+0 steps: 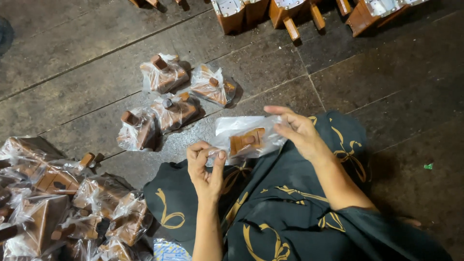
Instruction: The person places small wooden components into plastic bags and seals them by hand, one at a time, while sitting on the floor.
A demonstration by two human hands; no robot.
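Note:
A clear plastic bag [246, 137] with a brown wooden piece inside hangs over my lap between both hands. My left hand [207, 166] pinches the bag's lower left corner with thumb and fingers. My right hand [295, 129] grips its upper right edge. Beneath them lies my dark cloth [270, 208] with yellow loop patterns.
Several bagged brown wooden pieces [166, 99] lie on the dark stone floor ahead. A heap of more bagged pieces [63, 203] sits at lower left. Unbagged brown wooden parts [290, 14] line the top edge. A small green scrap [428, 166] lies at right.

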